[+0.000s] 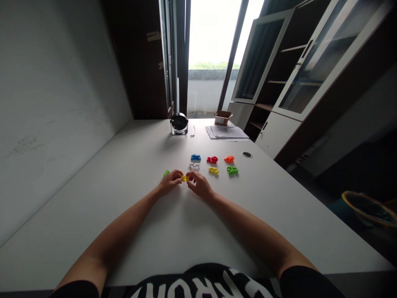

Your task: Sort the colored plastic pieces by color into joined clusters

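Note:
Between my two hands is a small yellow plastic toy piece (185,178). The fingers of my left hand (170,182) pinch its left side, and those of my right hand (201,185) close on its right side. A bit of red shows among the right fingers, partly hidden. Just behind my left hand lies a green piece (166,172). Small plastic toys stand in two rows to the right: a blue one (195,157), a red one (212,159) and an orange one (229,159) behind, a white one (194,166), a yellow one (214,170) and a green one (232,170) in front.
On the far part of the white table (139,153) stand a round black and silver device (179,123) and an open cardboard box (222,118). Papers (228,132) lie before the box. A round cable hole (247,155) is at the right. A wall borders the left side.

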The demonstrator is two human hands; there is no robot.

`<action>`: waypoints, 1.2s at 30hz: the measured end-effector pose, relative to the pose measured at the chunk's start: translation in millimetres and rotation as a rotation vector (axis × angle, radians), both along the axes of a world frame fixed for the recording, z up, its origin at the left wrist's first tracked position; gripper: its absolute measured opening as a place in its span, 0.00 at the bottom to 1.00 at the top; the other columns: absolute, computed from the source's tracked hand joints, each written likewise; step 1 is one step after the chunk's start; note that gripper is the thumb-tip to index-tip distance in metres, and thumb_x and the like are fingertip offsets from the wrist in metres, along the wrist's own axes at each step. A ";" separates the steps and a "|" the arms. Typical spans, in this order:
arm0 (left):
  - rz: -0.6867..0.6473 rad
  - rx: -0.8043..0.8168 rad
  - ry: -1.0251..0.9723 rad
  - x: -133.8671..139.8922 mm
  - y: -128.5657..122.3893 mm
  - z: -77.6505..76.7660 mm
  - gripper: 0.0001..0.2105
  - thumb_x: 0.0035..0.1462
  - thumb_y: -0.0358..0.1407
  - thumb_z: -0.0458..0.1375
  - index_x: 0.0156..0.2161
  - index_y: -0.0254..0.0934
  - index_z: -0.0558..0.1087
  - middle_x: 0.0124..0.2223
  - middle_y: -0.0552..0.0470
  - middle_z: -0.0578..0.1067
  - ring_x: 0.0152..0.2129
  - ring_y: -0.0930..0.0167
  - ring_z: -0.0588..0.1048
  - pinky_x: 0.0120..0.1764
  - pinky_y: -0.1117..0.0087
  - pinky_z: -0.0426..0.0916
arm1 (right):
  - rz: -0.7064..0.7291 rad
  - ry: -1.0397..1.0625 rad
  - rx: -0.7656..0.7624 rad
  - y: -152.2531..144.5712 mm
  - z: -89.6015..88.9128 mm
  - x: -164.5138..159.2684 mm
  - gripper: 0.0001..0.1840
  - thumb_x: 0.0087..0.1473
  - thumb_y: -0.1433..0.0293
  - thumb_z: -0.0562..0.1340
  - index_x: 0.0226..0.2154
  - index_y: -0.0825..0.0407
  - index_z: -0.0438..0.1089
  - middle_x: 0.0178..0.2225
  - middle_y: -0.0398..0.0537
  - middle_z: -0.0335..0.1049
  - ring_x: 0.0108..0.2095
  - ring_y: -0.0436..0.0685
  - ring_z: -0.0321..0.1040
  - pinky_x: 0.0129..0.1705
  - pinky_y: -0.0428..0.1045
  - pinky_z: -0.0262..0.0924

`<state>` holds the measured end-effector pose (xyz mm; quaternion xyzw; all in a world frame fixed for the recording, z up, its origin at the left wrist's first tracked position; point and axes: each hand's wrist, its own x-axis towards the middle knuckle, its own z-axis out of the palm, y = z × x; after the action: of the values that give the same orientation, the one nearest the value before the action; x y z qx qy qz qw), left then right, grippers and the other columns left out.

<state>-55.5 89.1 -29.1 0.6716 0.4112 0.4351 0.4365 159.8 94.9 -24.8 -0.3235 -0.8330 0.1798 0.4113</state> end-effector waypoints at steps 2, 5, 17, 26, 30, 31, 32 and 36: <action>-0.007 -0.017 -0.037 -0.1 1.1 2.5 0.14 0.58 0.43 0.62 0.43 0.33 0.73 0.36 0.48 0.78 0.30 0.70 0.75 0.35 0.70 0.69 | 0.000 -0.001 -0.002 0.2 -0.9 0.0 0.12 0.55 0.75 0.61 0.43 0.49 0.68 0.35 0.45 0.71 0.33 0.53 0.67 0.35 0.48 0.63; -0.056 -0.035 -0.046 1.1 -0.7 10.5 0.17 0.62 0.47 0.58 0.40 0.32 0.75 0.33 0.47 0.77 0.27 0.72 0.73 0.31 0.71 0.68 | 0.010 -0.002 0.008 -0.3 -0.8 0.6 0.13 0.55 0.75 0.60 0.44 0.48 0.67 0.35 0.45 0.71 0.33 0.53 0.67 0.36 0.48 0.63; -0.073 -0.047 -0.058 1.1 -4.0 15.2 0.17 0.59 0.47 0.61 0.43 0.33 0.76 0.38 0.46 0.78 0.31 0.71 0.74 0.35 0.70 0.69 | 0.030 -0.023 0.037 -2.9 0.4 2.1 0.17 0.56 0.74 0.62 0.48 0.47 0.65 0.38 0.47 0.71 0.36 0.56 0.68 0.39 0.51 0.65; -0.014 -0.071 -0.093 0.6 -5.2 8.4 0.19 0.54 0.45 0.67 0.45 0.34 0.75 0.38 0.48 0.77 0.31 0.71 0.74 0.34 0.71 0.66 | -0.014 0.018 -0.015 -2.2 6.6 2.3 0.05 0.60 0.67 0.62 0.38 0.49 0.67 0.34 0.46 0.70 0.32 0.53 0.66 0.33 0.48 0.63; -0.025 -0.088 -0.096 0.7 -5.1 7.5 0.20 0.53 0.45 0.68 0.45 0.35 0.74 0.37 0.48 0.77 0.31 0.71 0.74 0.34 0.71 0.66 | -0.021 -0.021 0.037 -4.0 6.7 3.6 0.04 0.59 0.68 0.64 0.37 0.49 0.67 0.34 0.46 0.70 0.34 0.55 0.67 0.34 0.48 0.62; -0.026 -0.087 -0.091 0.7 -5.1 7.2 0.20 0.52 0.45 0.68 0.45 0.35 0.75 0.37 0.48 0.77 0.31 0.70 0.75 0.34 0.71 0.67 | -0.017 -0.039 0.053 -4.8 7.2 4.8 0.04 0.59 0.69 0.64 0.37 0.49 0.67 0.35 0.46 0.71 0.35 0.55 0.67 0.35 0.49 0.62; -0.027 -0.084 -0.082 0.7 -5.2 7.1 0.19 0.52 0.45 0.68 0.45 0.35 0.75 0.38 0.48 0.78 0.31 0.70 0.75 0.34 0.71 0.67 | -0.008 -0.062 0.068 -5.5 8.0 6.2 0.04 0.59 0.70 0.64 0.38 0.48 0.67 0.36 0.46 0.71 0.37 0.56 0.68 0.37 0.49 0.63; -0.025 -0.047 -0.021 -0.3 -5.5 6.6 0.17 0.55 0.44 0.66 0.46 0.36 0.75 0.41 0.47 0.78 0.32 0.70 0.75 0.36 0.70 0.68 | 0.042 -0.217 0.134 -3.0 16.6 17.2 0.07 0.57 0.71 0.64 0.40 0.48 0.69 0.39 0.48 0.73 0.42 0.59 0.69 0.41 0.51 0.63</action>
<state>-55.8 83.5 -22.5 0.6617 0.4084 0.4268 0.4617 176.9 91.9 -8.2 -0.2952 -0.8894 0.0964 0.3354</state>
